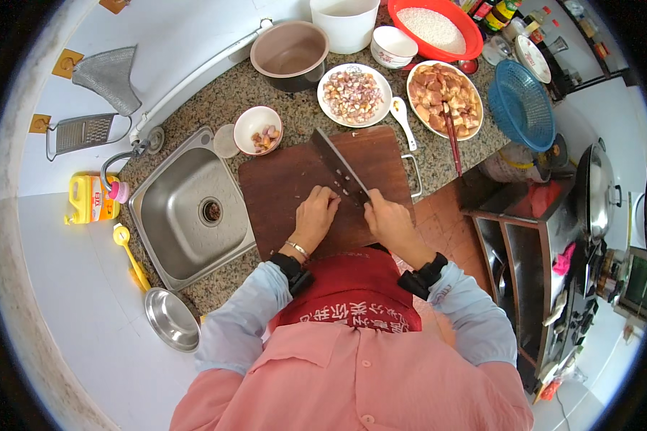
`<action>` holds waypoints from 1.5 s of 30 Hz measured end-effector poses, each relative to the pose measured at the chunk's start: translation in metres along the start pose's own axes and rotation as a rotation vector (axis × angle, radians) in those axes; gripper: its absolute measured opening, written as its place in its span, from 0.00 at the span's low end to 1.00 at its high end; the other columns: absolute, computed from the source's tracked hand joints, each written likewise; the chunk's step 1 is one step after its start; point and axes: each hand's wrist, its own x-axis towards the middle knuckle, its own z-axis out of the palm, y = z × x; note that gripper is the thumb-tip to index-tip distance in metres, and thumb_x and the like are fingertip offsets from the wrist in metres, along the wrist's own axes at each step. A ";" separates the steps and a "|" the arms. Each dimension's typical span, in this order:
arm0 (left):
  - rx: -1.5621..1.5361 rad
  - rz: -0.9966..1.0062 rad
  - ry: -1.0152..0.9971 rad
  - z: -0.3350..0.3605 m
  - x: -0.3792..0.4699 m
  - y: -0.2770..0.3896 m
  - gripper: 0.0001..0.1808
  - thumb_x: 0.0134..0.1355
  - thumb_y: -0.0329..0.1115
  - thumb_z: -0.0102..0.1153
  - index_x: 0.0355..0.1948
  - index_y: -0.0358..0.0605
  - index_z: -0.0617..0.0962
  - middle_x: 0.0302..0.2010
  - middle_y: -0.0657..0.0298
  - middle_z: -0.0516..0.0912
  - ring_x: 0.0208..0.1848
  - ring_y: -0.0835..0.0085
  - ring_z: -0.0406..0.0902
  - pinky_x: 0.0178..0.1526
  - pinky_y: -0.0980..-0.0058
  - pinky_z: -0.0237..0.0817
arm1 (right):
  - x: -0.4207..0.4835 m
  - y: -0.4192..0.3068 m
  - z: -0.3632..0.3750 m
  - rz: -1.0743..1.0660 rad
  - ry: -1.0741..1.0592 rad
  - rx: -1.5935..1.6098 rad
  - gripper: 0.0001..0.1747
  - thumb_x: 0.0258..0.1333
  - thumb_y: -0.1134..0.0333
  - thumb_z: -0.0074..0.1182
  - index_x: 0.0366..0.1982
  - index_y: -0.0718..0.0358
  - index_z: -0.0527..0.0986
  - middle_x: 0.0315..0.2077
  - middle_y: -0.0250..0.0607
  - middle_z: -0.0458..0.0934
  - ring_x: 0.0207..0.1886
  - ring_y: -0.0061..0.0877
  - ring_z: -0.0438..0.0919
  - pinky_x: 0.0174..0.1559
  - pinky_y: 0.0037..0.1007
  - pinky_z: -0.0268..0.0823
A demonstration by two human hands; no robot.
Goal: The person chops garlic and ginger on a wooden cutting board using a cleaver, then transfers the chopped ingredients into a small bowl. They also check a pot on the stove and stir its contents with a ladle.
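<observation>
My right hand (391,218) is closed around the handle of a cleaver (341,166), its blade slanting up and left over a dark wooden cutting board (280,188). Beside the blade, on its left, my left hand (317,213) rests on the board with its fingers bent; whether they pinch a small piece cannot be told. Small pale chopped bits (345,183) lie by the blade. Beyond the board stand a bowl (258,131) with a few shallot or garlic pieces, a plate of chopped shallots (354,96), a white spoon (403,123) and a plate of cut raw meat (445,99) with red chopsticks (453,140).
A steel sink (183,215) adjoins the board on the left. Along the back are a brown pot (289,54), a white container (345,24) and a red basin of rice (472,37). A blue basket (520,105) stands at the right counter edge, near a lidded wok (598,188).
</observation>
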 end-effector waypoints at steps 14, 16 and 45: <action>0.026 -0.032 0.309 -0.081 0.066 -0.051 0.10 0.64 0.32 0.46 0.39 0.38 0.76 0.36 0.51 0.79 0.39 0.53 0.77 0.42 0.61 0.68 | -0.024 0.027 -0.015 0.156 0.068 -0.050 0.09 0.58 0.66 0.46 0.36 0.64 0.63 0.19 0.61 0.75 0.24 0.57 0.74 0.27 0.54 0.65; -0.002 0.051 0.336 -0.099 0.089 -0.069 0.10 0.63 0.32 0.47 0.40 0.39 0.76 0.38 0.50 0.78 0.42 0.51 0.75 0.45 0.60 0.66 | -0.026 0.028 -0.015 0.164 0.060 -0.044 0.09 0.58 0.67 0.46 0.35 0.64 0.63 0.19 0.61 0.75 0.25 0.57 0.74 0.27 0.54 0.64; -0.342 -0.131 -0.099 0.004 0.032 -0.021 0.22 0.50 0.26 0.64 0.46 0.37 0.72 0.40 0.58 0.76 0.33 0.74 0.78 0.33 0.75 0.72 | -0.029 0.034 0.046 0.343 -0.203 0.981 0.12 0.63 0.65 0.45 0.41 0.68 0.68 0.15 0.34 0.69 0.13 0.21 0.70 0.16 0.25 0.63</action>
